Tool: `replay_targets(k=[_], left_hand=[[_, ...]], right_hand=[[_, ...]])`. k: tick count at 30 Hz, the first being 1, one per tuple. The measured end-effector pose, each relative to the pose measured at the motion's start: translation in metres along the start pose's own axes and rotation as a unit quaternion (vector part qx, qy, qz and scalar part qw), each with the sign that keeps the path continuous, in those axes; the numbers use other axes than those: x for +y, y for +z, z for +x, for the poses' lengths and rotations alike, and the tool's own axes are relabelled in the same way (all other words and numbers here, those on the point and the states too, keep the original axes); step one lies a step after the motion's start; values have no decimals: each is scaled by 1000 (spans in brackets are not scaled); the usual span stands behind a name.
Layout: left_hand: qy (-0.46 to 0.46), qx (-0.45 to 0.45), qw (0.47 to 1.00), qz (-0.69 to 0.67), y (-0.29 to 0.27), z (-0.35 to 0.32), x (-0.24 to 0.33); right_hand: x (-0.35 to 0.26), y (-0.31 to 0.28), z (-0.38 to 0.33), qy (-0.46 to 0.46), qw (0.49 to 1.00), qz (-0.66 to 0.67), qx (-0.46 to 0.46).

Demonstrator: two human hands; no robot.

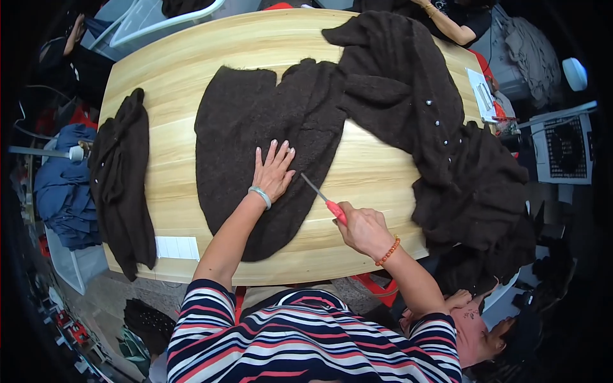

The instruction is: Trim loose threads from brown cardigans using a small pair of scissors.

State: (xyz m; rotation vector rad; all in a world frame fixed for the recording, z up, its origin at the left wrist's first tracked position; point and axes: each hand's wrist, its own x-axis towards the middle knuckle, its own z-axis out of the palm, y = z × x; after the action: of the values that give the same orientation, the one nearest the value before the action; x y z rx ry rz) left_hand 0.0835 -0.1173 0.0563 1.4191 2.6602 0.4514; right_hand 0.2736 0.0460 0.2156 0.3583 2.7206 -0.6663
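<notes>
Head view: left hand point(274, 171) lies flat with fingers spread on the dark brown knit panel point(268, 147) at frame centre on the pale wood surface point(172, 70); right hand point(364, 228), just right of it, has its grip pressed around the red handle of thin scissors point(322, 198), blades pointing up-left at the panel's right edge. Risks: the tips sit near the flat hand and could nick it; the fuzzy knit could bunch or snag, and the heaped brown garments point(434, 127) at right could slide in.
</notes>
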Motion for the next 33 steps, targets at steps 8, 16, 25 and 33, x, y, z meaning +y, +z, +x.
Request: replay_targets(k=[8,16,25,33], left_hand=[[36,-37,998,-21,-1,-53,-3],[37,-42,997,-58,-6,-92,-6],[-4,-46,998,-50,0,-94,-13],[-10,-16,997,-80,-7,-120,-16]], right_hand=[[-25,-4,5,-9,992,-7,-124],[-30,-13,5,-28,991,-15,-132],[-43,-26,34,-55,991,-67,-104],[-53,-5,-1,-92,975,-64,-191]])
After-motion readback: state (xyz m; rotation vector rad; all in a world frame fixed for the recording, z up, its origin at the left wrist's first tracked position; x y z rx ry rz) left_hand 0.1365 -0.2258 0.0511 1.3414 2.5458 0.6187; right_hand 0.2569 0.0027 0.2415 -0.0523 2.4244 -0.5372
